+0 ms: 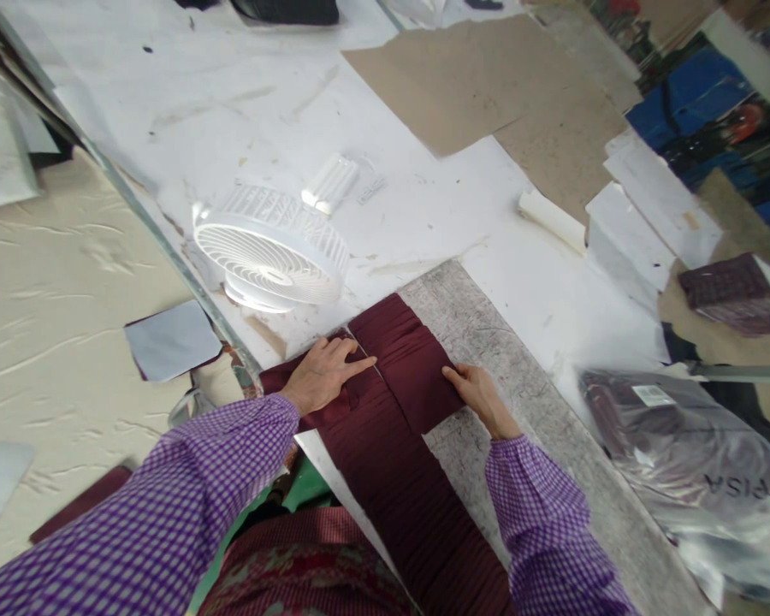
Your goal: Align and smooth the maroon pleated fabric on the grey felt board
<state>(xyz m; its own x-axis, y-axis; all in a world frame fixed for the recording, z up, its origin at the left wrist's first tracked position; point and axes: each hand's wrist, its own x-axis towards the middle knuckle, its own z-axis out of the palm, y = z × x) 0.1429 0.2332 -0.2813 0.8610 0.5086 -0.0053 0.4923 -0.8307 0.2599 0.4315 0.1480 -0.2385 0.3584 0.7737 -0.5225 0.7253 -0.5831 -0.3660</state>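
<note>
Dark maroon pleated fabric [417,496] runs from the lower middle up to a shorter maroon piece [404,351] lying over a grey felt-like board [488,325]. My left hand [324,372] rests on the maroon cloth at its left part, fingers apart, the index finger pointing along a thin pale line between the pieces. At the right edge of the shorter piece, my right hand [481,395] pinches the cloth between thumb and fingers. Both arms wear purple checked sleeves.
A white fan [269,248] stands beyond my left hand, with a white device [330,182] behind it. Brown paper [488,85] covers the far table. A plastic bag of maroon cloth [680,479] lies at right; a grey-blue square [173,340] lies at left.
</note>
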